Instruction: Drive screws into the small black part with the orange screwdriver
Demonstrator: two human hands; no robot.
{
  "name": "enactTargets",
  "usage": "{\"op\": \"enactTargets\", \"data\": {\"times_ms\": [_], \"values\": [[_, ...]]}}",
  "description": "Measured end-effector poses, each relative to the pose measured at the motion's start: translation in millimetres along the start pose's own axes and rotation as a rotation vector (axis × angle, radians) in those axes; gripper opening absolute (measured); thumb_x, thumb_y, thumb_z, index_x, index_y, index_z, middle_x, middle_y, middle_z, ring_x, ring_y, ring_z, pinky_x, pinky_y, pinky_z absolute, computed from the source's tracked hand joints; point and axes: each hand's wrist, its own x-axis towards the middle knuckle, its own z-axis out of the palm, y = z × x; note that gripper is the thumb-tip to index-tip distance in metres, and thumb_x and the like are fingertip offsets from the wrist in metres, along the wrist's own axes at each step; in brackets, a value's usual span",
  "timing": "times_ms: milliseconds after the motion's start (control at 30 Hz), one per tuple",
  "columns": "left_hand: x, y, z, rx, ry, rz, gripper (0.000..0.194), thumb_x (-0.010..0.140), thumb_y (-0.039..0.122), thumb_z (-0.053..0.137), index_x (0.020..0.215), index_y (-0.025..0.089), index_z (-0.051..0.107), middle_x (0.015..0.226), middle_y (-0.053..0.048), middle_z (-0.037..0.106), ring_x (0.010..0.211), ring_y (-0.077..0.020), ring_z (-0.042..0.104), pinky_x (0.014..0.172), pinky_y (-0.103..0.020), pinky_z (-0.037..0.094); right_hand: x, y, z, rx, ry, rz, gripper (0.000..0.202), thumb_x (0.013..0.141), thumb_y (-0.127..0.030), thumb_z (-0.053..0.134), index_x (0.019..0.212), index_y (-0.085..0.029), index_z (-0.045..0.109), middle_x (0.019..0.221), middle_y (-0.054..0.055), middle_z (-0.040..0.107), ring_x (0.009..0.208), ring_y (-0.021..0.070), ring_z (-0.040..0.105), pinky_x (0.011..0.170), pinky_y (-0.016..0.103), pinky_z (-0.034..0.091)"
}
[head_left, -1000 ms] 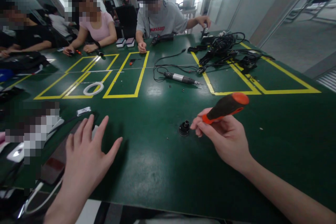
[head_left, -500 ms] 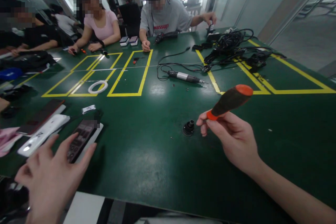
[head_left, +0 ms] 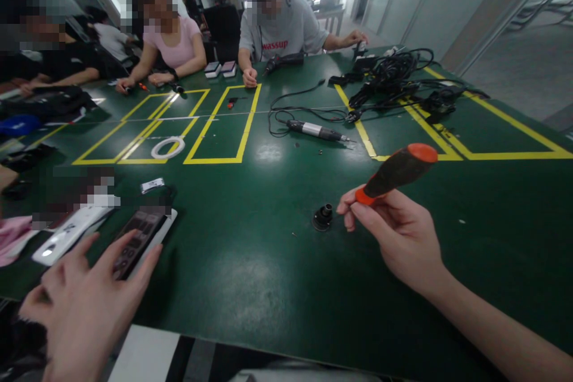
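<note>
My right hand point(head_left: 394, 227) grips a screwdriver point(head_left: 398, 173) with a black and orange handle, its butt tilted up to the right. The fingers are closed round the front of the handle, and most of the shaft is hidden. Just left of those fingertips a small round black part point(head_left: 322, 217) with a raised neck sits on the green table point(head_left: 250, 286). My left hand point(head_left: 94, 292) is open, its fingers spread over the near end of a phone point(head_left: 142, 239) with a lit screen. Whether a fingertip touches the screen I cannot tell.
A white device point(head_left: 76, 230) lies left of the phone. Farther off are a white tape ring point(head_left: 168, 147), a corded pen-shaped electric tool point(head_left: 320, 131) and a heap of black cables point(head_left: 389, 74) at the back right. Co-workers point(head_left: 282, 30) sit across the table.
The view has shifted very slightly. My left hand has moved a little down and left over the phone. My right hand keeps its hold on the screwdriver, almost still.
</note>
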Motion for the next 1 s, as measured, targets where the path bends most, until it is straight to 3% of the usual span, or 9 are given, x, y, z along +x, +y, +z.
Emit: {"op": "enactTargets", "data": {"times_ms": [100, 333, 533, 600, 700, 1000], "values": [[0, 9, -0.4, 0.016, 0.077, -0.071, 0.082, 0.094, 0.069, 0.017, 0.124, 0.02, 0.074, 0.149, -0.021, 0.054, 0.137, -0.05, 0.049, 0.108, -0.07, 0.042, 0, 2, 1, 0.021, 0.011, -0.008, 0.012, 0.093, -0.032, 0.075, 0.09, -0.021, 0.071, 0.081, 0.002, 0.074, 0.061, 0.0108, 0.065, 0.056, 0.021, 0.059], [-1, 14, 3.4, -0.06, 0.182, -0.043, 0.076, 0.093, 0.069, 0.027, 0.131, 0.02, 0.07, 0.15, -0.023, 0.055, 0.14, -0.0497, 0.048, 0.109, -0.071, 0.04, 0, 2, 2, 0.056, 0.027, -0.008, 0.004, 0.091, -0.024, 0.075, 0.089, -0.022, 0.073, 0.08, 0.001, 0.075, 0.06, 0.0096, 0.065, 0.056, 0.018, 0.058], [2, 6, 10.7, -0.035, 0.228, 0.074, 0.069, 0.09, 0.067, 0.033, 0.116, 0.02, 0.076, 0.142, -0.022, 0.061, 0.131, -0.0504, 0.056, 0.103, -0.07, 0.045, -1, 3, 2, 0.026, 0.05, -0.013, 0.01, 0.084, -0.014, 0.077, 0.088, -0.022, 0.074, 0.079, 0.0, 0.076, 0.061, 0.0093, 0.067, 0.059, 0.016, 0.06], [2, 7, 10.6, -0.032, 0.247, 0.044, 0.068, 0.092, 0.064, 0.03, 0.113, 0.02, 0.076, 0.142, -0.02, 0.061, 0.131, -0.0495, 0.056, 0.105, -0.07, 0.043, 0, 3, 2, 0.018, 0.045, -0.02, 0.008, 0.085, -0.014, 0.076, 0.088, -0.022, 0.074, 0.078, 0.0, 0.076, 0.06, 0.0096, 0.067, 0.057, 0.017, 0.059], [1, 10, 8.4, -0.045, 0.243, 0.019, 0.07, 0.091, 0.066, 0.028, 0.111, 0.02, 0.077, 0.142, -0.021, 0.062, 0.132, -0.049, 0.056, 0.105, -0.069, 0.043, 1, 2, 2, 0.009, 0.05, -0.028, 0.008, 0.085, -0.014, 0.075, 0.086, -0.022, 0.073, 0.078, 0.001, 0.075, 0.059, 0.0098, 0.065, 0.055, 0.018, 0.059], [2, 5, 2.5, -0.028, 0.085, -0.082, 0.075, 0.088, 0.071, 0.025, 0.119, 0.025, 0.076, 0.147, -0.016, 0.058, 0.138, -0.0448, 0.051, 0.111, -0.066, 0.04, 2, -3, 0, -0.118, 0.045, -0.118, 0.016, 0.083, -0.009, 0.071, 0.081, -0.023, 0.078, 0.075, 0.0, 0.073, 0.056, 0.009, 0.064, 0.05, 0.016, 0.057]]}}
